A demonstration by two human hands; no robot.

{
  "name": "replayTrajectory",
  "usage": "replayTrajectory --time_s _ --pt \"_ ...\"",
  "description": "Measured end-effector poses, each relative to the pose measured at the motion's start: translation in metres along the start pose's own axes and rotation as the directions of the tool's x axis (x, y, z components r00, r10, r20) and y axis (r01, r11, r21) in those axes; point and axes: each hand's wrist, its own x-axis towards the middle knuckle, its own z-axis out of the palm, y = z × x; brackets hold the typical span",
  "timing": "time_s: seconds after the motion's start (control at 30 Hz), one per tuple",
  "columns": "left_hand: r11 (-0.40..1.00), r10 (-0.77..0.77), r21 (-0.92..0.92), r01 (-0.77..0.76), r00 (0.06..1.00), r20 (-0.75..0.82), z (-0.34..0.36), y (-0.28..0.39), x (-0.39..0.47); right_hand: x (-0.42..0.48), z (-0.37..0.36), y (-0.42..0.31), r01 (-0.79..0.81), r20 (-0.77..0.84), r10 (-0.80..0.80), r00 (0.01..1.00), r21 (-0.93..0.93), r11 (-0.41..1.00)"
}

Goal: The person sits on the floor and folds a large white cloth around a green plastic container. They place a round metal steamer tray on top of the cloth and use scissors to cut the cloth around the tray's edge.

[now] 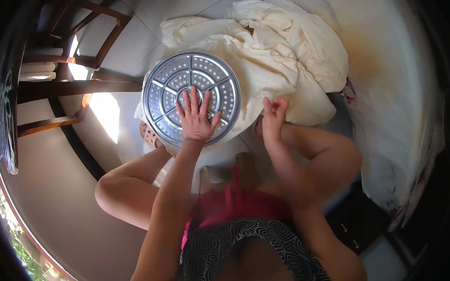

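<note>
A round perforated metal steamer rack (222, 78) lies on a heap of cream cotton cloth (267, 69) in front of me. My left hand (197, 119) rests palm down on the rack, fingers spread over its centre and lower part. To the right of the rack, my right hand (275, 110) hovers by the lower edge of the cloth with its fingers curled. Whether anything thin is between those fingertips is too small to tell. The cloth is bunched in folds at its far right and flatter under the rack.
Wooden chair legs (104, 40) and a dark tabletop edge stand at the left. A stained pale sheet (388, 95) hangs down at the right. Below it is a dark drawer unit (360, 221). Sunlight falls on the tiled floor (141, 31) and beside the chair.
</note>
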Motion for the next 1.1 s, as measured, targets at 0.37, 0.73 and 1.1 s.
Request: replayTrajectory --time_s 0.37,0.73,1.1 --pt "0.814 -0.448 -0.544 0.202 0.814 -0.369 -0.024 0.008 -0.081 -0.05 -0.012 0.049 -0.768 0.483 0.628 0.61 0.166 0.618" --pt "-0.89 -0.252 -0.418 0.182 0.568 0.784 0.053 -0.016 -0.137 -0.078 0.005 0.032 -0.807 0.65 0.539 0.536 0.209 0.552" --pt "-0.836 -0.354 -0.518 0.181 0.543 0.761 0.044 -0.004 -0.129 -0.078 0.013 0.031 -0.72 0.591 0.512 0.624 0.18 0.67"
